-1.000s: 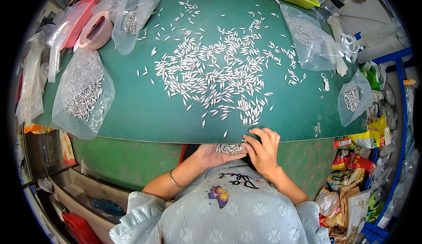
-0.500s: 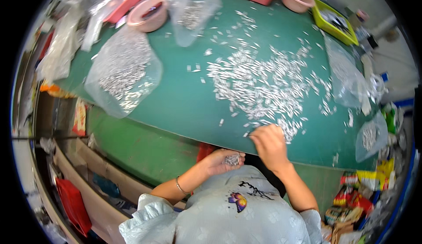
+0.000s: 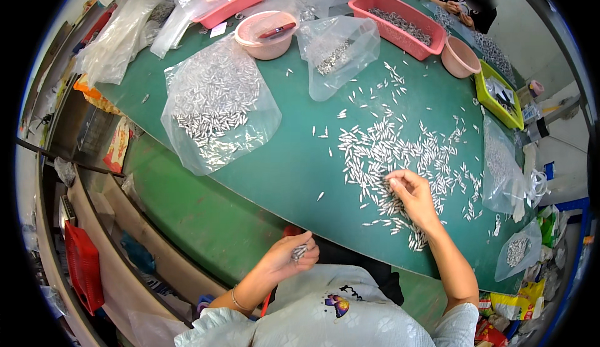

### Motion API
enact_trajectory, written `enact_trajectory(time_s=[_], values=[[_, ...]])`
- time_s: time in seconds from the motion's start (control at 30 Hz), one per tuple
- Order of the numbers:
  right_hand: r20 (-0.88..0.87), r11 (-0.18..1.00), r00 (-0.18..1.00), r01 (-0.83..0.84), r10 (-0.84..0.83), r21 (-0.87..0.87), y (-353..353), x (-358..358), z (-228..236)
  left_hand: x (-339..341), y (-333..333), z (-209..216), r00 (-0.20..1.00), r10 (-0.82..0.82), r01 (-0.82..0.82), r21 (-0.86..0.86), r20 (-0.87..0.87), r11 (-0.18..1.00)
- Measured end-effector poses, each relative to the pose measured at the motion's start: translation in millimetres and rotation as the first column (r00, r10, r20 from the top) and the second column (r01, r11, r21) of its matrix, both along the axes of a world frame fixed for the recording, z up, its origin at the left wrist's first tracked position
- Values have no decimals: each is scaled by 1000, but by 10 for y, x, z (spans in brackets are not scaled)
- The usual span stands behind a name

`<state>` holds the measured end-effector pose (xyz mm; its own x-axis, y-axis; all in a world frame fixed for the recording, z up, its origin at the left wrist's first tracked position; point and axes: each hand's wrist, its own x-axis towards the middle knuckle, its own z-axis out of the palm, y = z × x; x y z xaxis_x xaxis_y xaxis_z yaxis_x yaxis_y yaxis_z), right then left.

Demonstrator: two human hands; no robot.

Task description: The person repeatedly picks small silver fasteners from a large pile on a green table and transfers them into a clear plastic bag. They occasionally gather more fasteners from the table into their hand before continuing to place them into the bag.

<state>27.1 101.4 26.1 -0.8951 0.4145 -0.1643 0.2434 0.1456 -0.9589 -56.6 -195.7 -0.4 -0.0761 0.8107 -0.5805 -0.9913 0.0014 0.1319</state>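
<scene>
Small silvery spindle-shaped metal pieces [image 3: 369, 150] lie spread in a loose heap on the green table [image 3: 294, 184]. My left hand [image 3: 278, 261], just off the table's near edge, is curled around a handful of the same metal pieces [image 3: 299, 252]. Over the heap reaches my right hand [image 3: 415, 198], its thumb and fingertips brought together at the pieces. Whatever is between those fingertips is too small to make out. A clear plastic bag [image 3: 215, 113] filled with similar pieces lies left of the heap.
Along the far side stand a pink bowl [image 3: 267, 46] with a red-handled tool, a pink tray [image 3: 400, 28] of metal parts, and a yellow-green basket [image 3: 497, 97]. Another bag [image 3: 340, 53] lies between. A co-worker [image 3: 465, 0] sits at the far right. Small bags [image 3: 519, 253] rest at right.
My view has shifted, bringing a co-worker into sight. My right hand has moved from the heap's near edge farther in over it. My left hand's fingers have curled more around its handful.
</scene>
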Motion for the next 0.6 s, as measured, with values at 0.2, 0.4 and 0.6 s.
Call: enact_trajectory(time_s=[0.2, 0.4, 0.6], values=[[-274, 980, 961, -9, -47, -200, 163, -1477, 429, -340, 284, 204, 912, 379, -377, 42, -156, 925], [-387, 999, 922, 6, 11, 42, -175, -1683, 273, -673, 453, 61, 773, 611, -612, 51, -172, 789], [-158, 653, 811, -320, 563, 687, -827, -1102, 1, -570, 262, -39, 635, 756, -744, 138, -160, 654]])
